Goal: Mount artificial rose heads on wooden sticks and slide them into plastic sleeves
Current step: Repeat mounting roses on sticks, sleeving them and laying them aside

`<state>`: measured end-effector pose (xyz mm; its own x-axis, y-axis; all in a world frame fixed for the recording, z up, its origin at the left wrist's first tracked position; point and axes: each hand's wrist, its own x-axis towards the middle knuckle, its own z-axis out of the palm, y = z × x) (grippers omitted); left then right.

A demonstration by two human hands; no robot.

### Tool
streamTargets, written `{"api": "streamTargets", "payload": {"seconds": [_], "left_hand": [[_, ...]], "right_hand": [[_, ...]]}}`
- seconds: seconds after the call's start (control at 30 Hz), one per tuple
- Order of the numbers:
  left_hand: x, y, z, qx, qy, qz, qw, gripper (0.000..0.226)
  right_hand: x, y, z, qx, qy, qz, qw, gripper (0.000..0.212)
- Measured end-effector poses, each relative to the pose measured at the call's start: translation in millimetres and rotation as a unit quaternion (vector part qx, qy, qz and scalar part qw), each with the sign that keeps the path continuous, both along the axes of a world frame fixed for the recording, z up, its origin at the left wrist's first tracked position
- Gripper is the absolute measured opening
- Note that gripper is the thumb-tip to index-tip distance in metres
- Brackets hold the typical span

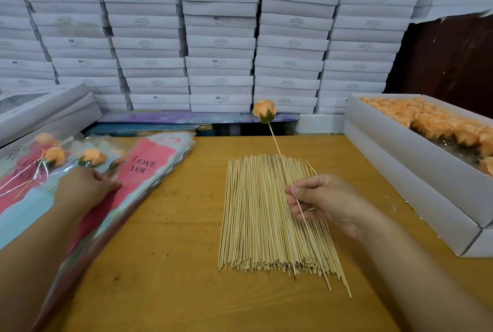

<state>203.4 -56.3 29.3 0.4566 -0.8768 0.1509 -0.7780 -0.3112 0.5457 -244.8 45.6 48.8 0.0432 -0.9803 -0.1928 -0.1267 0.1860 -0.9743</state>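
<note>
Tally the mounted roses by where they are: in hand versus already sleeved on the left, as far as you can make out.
Rose on stick pinched in the right hand: 1
Sleeved roses beside the left hand: 4 visible, blurred
Total: 5

Bright, even, diffuse light from overhead; no hard shadows. Soft, faint shading under the right hand [324, 202] on the bundle of sticks [269, 214]. Mild sheen on the wooden table [173, 238]; streaks of glare on the plastic sleeves [149, 169]. Motion blur over the left hand [80, 187] and the sleeved roses [56, 157]. Sharp centre. Wide-angle bowing of the stacked white boxes [218, 38] toward the edges. Dim brown corner at upper right.
</note>
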Motion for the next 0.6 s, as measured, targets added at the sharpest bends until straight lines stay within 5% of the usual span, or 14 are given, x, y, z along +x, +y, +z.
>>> {"api": "streamTargets", "payload": {"seconds": [0.3,0.6], "left_hand": [[-3.5,2.2,3.7,-0.023,-0.040,-0.055,0.997,0.009],[-9.1,5.7,8.1,-0.026,-0.041,-0.075,0.996,0.014]], "right_hand": [[0.9,0.6,-1.2,-0.004,0.003,0.002,1.000,0.008],[1.4,0.0,-1.1,-0.006,0.008,0.003,1.000,0.007]]}}
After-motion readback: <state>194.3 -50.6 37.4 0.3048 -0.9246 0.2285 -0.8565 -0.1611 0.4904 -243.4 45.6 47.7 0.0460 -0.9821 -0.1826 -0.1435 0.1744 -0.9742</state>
